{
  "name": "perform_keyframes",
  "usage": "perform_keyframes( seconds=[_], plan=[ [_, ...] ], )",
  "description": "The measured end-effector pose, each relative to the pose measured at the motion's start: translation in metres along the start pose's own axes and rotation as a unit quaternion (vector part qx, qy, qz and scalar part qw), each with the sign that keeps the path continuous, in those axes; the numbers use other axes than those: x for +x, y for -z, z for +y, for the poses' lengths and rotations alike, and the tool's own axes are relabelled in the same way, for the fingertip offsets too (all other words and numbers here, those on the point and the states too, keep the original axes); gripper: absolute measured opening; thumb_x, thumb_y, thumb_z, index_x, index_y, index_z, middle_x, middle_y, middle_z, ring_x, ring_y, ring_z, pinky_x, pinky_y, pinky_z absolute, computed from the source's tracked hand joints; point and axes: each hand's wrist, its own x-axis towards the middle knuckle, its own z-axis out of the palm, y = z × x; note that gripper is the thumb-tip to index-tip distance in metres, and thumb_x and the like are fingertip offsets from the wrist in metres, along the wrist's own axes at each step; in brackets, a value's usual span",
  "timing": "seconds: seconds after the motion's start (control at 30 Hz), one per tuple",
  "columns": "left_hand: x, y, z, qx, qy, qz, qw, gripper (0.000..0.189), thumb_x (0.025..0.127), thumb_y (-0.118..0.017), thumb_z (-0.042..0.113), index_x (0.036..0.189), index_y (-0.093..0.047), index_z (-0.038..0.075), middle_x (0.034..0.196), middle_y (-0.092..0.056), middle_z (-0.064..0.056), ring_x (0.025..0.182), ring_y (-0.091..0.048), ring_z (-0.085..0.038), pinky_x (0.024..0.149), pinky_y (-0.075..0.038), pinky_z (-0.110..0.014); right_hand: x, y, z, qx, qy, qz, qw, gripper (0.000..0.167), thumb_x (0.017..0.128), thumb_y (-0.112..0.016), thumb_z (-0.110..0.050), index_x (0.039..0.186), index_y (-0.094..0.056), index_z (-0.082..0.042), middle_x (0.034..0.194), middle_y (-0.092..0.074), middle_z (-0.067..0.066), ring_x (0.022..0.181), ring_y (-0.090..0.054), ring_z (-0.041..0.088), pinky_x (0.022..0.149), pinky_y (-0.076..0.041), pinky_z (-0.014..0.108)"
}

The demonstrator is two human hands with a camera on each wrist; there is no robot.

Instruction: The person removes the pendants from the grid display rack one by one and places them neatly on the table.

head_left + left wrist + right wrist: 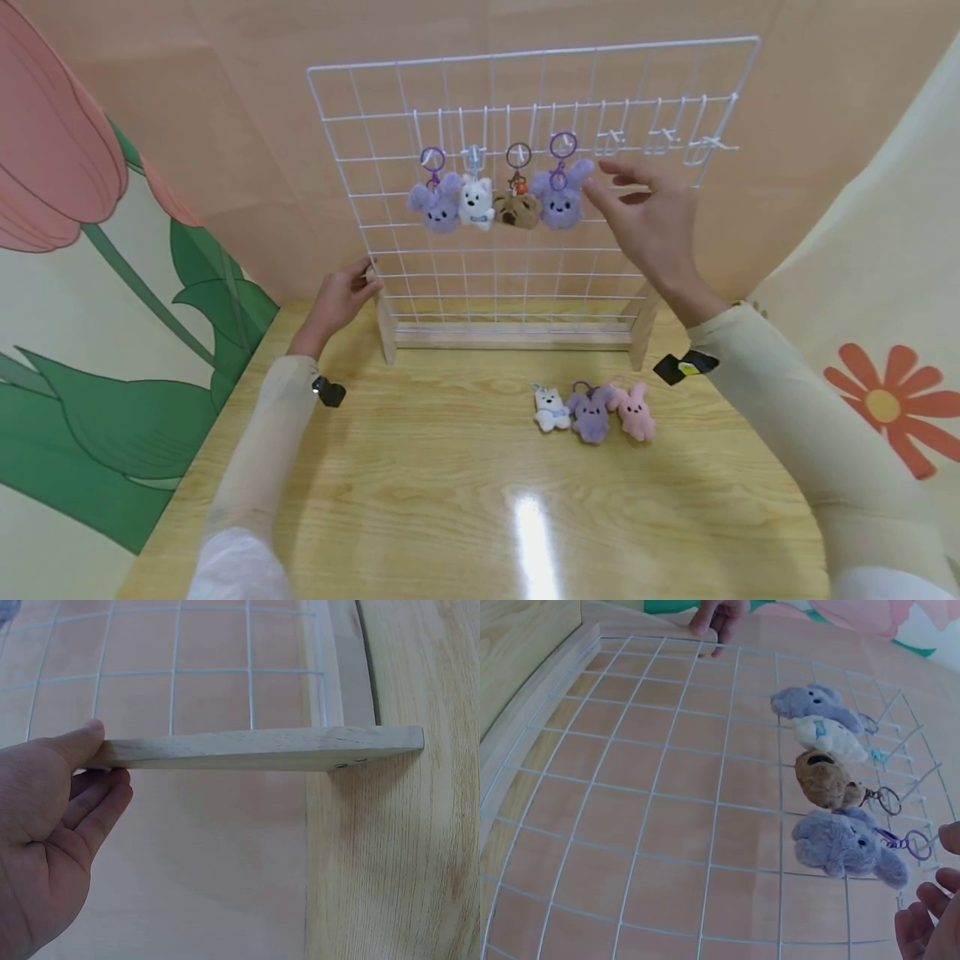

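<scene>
On a white wire grid rack (450, 275) hang several plush keychains in a row: a purple bunny (438, 207), a white dog (476, 202), a brown plush (517, 210) and, rightmost, another purple bunny (561, 204). Beside that last bunny's ear is my right hand (656, 217), thumb and fingers spread apart. The right wrist view shows a gap between these fingers (915, 930) and the bunny (840, 844), whose purple ring loops over a hook. My left hand (341, 296) pinches the top of the rack's wooden side support (247, 748) between thumb and fingers.
Hooks (663, 137) without keychains line the rack's upper right. On the table (420, 467), in front of the rack's right side, lie a white dog keychain (551, 410), a purple bunny keychain (592, 415) and a pink bunny keychain (636, 414).
</scene>
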Motion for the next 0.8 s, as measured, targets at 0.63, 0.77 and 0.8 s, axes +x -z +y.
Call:
perform_keyframes(
  seconds=[0.63, 0.77, 0.8],
  plan=[
    [0.0, -0.001, -0.001, -0.007, -0.007, 0.004, 0.9999, 0.053, 0.103, -0.064, 0.012, 0.15, -0.046, -0.006, 0.14, -0.058, -0.029, 0.123, -0.062, -0.043, 0.1, -0.057, -0.049, 0.025, -0.026, 0.003, 0.015, -0.013, 0.01, 0.9997, 0.036, 0.091, -0.079, -0.036, 0.116, -0.077, -0.01, 0.118, -0.075, 0.009, 0.094, -0.066, 0.011, 0.078, -0.059, 0.017],
    [0.0, -0.002, -0.002, -0.008, -0.011, 0.005, 0.9999, 0.053, 0.103, -0.063, 0.011, 0.149, -0.045, -0.006, 0.138, -0.058, -0.03, 0.124, -0.062, -0.044, 0.1, -0.056, -0.049, 0.026, -0.03, 0.004, 0.008, -0.019, 0.012, 0.9997, 0.034, 0.092, -0.078, -0.037, 0.116, -0.078, -0.012, 0.114, -0.076, 0.008, 0.091, -0.064, 0.008, 0.076, -0.058, 0.016],
    [0.0, -0.002, -0.002, -0.009, -0.011, 0.005, 0.9999, 0.053, 0.103, -0.063, 0.011, 0.149, -0.046, -0.006, 0.138, -0.058, -0.03, 0.124, -0.062, -0.044, 0.1, -0.056, -0.049, 0.027, -0.03, 0.004, 0.009, -0.019, 0.012, 0.9997, 0.034, 0.092, -0.078, -0.037, 0.116, -0.078, -0.013, 0.113, -0.076, 0.008, 0.09, -0.064, 0.008, 0.076, -0.057, 0.016]
  ],
)
